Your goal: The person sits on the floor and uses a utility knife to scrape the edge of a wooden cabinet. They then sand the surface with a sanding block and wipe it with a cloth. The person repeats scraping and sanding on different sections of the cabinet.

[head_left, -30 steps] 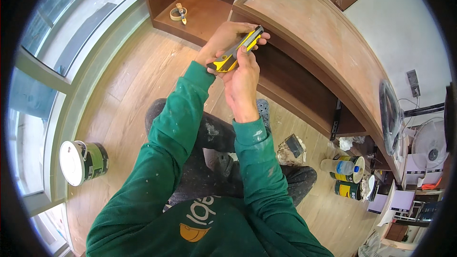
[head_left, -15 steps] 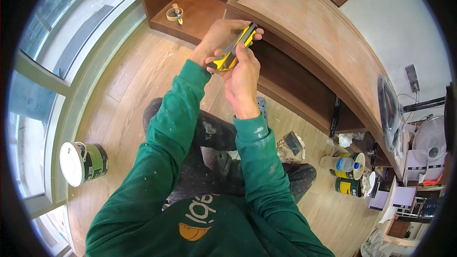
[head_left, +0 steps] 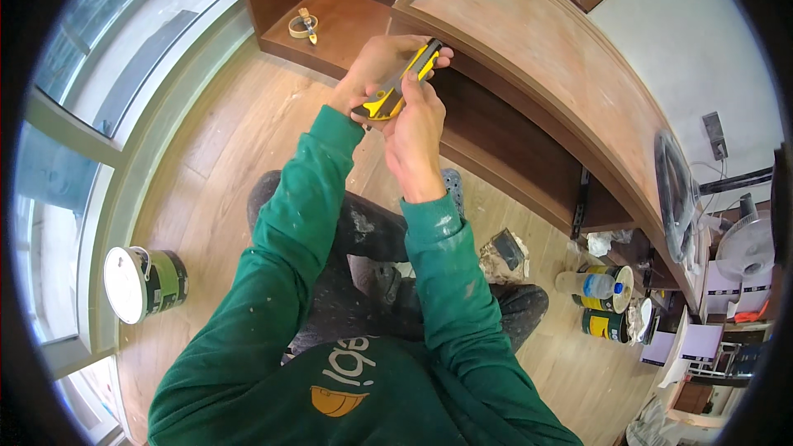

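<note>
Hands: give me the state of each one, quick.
Left hand: closed around the yellow utility knife, gripping it from the far side.
Right hand: closed on the same knife, fingers on its near end.

Both green-sleeved arms reach up toward 12 o'clock, hands meeting: left hand (head_left: 376, 66) curled at 11, right hand (head_left: 413, 128) just under it, fingers pinched shut, wrist bent up.
</note>
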Tool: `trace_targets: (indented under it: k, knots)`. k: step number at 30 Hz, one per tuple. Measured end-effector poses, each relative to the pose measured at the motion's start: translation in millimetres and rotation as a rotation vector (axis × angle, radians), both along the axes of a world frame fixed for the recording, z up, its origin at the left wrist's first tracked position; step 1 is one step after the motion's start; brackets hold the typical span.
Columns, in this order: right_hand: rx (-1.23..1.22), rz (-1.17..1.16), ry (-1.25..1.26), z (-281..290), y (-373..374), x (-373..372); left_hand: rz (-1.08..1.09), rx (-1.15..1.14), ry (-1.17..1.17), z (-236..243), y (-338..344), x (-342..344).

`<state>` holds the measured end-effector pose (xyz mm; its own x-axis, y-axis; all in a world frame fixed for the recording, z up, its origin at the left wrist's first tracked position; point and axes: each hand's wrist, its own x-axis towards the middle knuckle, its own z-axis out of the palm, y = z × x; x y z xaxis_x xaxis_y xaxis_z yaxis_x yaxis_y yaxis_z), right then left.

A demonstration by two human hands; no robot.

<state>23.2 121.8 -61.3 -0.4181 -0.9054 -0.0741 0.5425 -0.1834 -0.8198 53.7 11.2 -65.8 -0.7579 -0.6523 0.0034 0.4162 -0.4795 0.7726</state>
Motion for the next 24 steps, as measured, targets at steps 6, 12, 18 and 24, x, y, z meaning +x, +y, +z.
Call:
trace_targets:
  k: [6,12,18,24]
  knots:
    - [-0.009,0.005,0.032,0.6,-1.0,1.9,-0.002,-0.001,0.010,1.3,0.0,2.7]
    - [-0.006,0.067,0.055,6.6,-17.0,6.8,-0.063,0.167,0.161,-2.4,-18.1,19.7]
    - [0.016,0.020,-0.001,1.7,-5.8,15.0,-0.019,0.056,-0.017,-4.5,-13.6,15.2]
    - [-0.005,-0.015,-0.018,1.2,3.0,6.4,-0.040,0.015,-0.004,-4.8,-5.7,3.2]
